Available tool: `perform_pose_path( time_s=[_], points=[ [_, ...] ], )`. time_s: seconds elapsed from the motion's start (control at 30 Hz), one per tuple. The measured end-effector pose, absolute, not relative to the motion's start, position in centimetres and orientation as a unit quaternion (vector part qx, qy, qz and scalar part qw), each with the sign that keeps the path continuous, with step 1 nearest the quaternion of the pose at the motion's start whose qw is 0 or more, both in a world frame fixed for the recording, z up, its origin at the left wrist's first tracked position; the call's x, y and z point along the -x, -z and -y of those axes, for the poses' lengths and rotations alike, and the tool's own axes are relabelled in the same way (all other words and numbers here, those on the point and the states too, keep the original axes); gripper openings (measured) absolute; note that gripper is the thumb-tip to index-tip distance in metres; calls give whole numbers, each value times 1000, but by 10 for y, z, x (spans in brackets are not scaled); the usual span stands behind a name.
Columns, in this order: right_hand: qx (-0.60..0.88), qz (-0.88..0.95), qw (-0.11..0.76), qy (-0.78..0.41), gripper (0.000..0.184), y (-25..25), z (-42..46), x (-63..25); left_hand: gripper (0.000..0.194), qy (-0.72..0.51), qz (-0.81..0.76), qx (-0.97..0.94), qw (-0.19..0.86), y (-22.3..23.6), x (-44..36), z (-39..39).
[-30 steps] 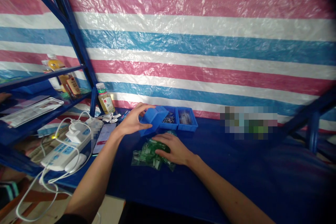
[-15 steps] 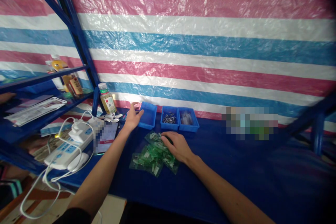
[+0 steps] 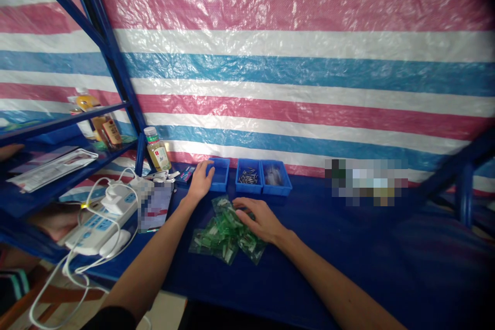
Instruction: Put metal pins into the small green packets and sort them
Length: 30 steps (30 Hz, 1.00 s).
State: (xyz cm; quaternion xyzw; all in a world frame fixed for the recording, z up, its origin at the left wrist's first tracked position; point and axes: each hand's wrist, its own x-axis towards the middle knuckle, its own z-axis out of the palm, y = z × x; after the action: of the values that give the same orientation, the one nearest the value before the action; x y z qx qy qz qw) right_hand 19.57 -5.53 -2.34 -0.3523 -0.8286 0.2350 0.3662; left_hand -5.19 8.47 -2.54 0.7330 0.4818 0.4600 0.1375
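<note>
My left hand (image 3: 201, 181) is open, its fingers loosely spread and pointing toward the back of the table. It has hold of nothing. Its fingertips are at the left wall of a blue plastic parts bin (image 3: 220, 174), though I cannot tell whether they touch it or sit just beside it. Two more blue bins stand in a row to the right of that one: the middle bin (image 3: 248, 177) holds small metal parts, and the right bin (image 3: 276, 177) holds something pale that is too small to make out.

My right hand (image 3: 257, 220) lies palm down and gently curved, its fingers (image 3: 242, 211) resting on a heap of green-tinted plastic packets (image 3: 214, 237) in front of the bins, at the lower middle of the frame. I cannot tell whether it is gripping a packet.

All of this sits on a dark blue table cover (image 3: 348, 252). Left of my left hand are a bottle with a green cap (image 3: 157, 152), a pixelated phone (image 3: 154, 206), and a white power strip (image 3: 101, 223) with white cables. Blue steel shelving (image 3: 110, 69) rises at the upper left, and a striped plastic tarp (image 3: 294, 36) fills the background.
</note>
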Motion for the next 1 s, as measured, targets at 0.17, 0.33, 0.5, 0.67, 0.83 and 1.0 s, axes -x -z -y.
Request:
perform_pose_path(
  time_s=[0.17, 0.33, 0.5, 0.67, 0.83, 1.0],
  points=[
    [380, 786, 461, -157, 34, 25, 54, -196, 28, -463, -468, -744, 113, 22, 47, -80],
    [476, 772, 422, 6, 58, 30, 43, -197, 29, -467, -463, -748, 93, 23, 46, -81],
    [515, 782, 348, 43, 59, 41, 34, -198, 28, -466, -464, -750, 76, 22, 47, -80],
    [469, 799, 375, 29, 51, 43, 28, -198, 28, -450, -460, -765, 17, 6, 44, -74],
    [428, 807, 407, 3, 40, 39, 29, -199, 34, -383, -425, -820, -7, -20, 26, -89],
    [421, 809, 410, -16, 40, 35, 36, -195, 35, -244, -419, -874, 3, -26, -2, -123]
  ],
)
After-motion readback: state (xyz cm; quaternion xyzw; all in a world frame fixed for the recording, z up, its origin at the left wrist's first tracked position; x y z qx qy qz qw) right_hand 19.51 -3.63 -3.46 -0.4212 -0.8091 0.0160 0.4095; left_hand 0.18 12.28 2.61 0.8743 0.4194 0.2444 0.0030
